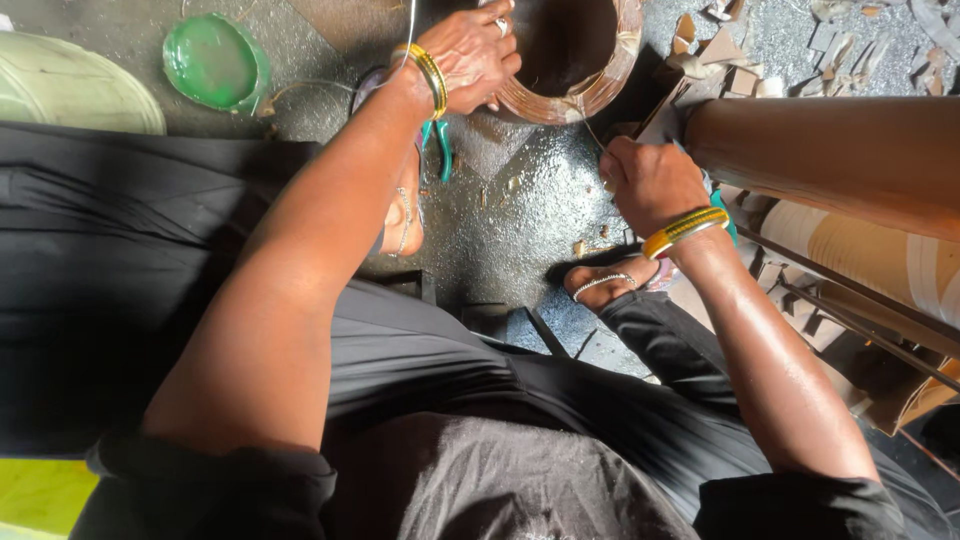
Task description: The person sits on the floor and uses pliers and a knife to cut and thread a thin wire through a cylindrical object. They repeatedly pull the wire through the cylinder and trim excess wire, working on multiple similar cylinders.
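Now my left hand (470, 55) grips the copper coil's (590, 85) near rim; right hand (650, 180), just below it, pinches its thin wire (592, 132).

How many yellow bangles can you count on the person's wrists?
2. One bangle is on the left wrist, beside the copper coil. The other bangle is on the right wrist, lower right. Sleeves might hide more.

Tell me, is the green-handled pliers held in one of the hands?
No, the green-handled pliers lie on the floor under the left wrist, while the left hand rests on the copper wire coil and the right hand is closed on a thin wire.
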A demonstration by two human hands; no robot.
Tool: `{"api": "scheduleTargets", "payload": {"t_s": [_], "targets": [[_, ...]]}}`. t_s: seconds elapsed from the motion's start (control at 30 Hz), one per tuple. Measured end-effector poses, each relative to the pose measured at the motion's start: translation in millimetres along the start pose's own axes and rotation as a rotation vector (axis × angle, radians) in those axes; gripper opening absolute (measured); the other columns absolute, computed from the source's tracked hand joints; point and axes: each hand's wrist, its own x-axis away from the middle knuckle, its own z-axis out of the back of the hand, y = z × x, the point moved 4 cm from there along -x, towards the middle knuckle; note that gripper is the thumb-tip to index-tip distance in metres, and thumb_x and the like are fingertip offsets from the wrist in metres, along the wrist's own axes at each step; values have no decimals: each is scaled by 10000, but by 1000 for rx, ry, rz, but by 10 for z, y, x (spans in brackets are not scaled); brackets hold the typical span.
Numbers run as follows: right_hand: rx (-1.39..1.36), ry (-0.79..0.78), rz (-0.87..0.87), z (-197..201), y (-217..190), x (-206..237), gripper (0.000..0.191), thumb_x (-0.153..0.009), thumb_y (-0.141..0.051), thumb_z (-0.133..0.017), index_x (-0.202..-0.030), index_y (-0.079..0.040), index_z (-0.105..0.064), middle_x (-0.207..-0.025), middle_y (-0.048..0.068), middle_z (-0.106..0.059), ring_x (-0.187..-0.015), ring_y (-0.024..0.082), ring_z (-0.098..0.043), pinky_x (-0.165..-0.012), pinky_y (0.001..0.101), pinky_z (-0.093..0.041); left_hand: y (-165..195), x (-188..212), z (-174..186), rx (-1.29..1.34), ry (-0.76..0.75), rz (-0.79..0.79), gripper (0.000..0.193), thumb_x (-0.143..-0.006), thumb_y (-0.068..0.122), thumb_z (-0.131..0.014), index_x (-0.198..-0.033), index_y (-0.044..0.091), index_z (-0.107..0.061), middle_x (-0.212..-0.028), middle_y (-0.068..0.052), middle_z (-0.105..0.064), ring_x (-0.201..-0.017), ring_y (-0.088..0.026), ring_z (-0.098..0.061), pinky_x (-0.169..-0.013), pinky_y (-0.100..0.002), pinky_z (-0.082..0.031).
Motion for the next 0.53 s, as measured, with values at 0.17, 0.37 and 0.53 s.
{"api": "scheduleTargets", "payload": {"t_s": [0.17,0.37,0.53], "targets": [[-69,30,-68,138,126,100,179,-1032,-164,-585,-1133,-103,-719,-750,124,-710,-724,365,-708,-689,494,-548,65,-79,17,-17,-41,-23,302,-903,396,-703,-849,101,-668,-846,-59,-673,-956,-244,-663,-1119,-418,-389],[-11,169,-17,194,221,294,208,-1012,-26,-598,-1182,-83,-704,-846,122,-707,-783,331,-717,-711,446,-560,112,-291,135,44,-101,117,566,-652,517,-839,-982,71,-728,-950,-76,-724,-1072,-240,-657,-1039,-402,-402],[83,256,-72,173,316,314,366,-912,79,-566,-1216,-86,-685,-967,113,-725,-885,312,-733,-749,440,-574,148,70,-73,462,-40,455,664,-728,318,-845,-1328,111,-650,-1194,-141,-687,-1116,-333,-639,-925,-422,-418]]}}
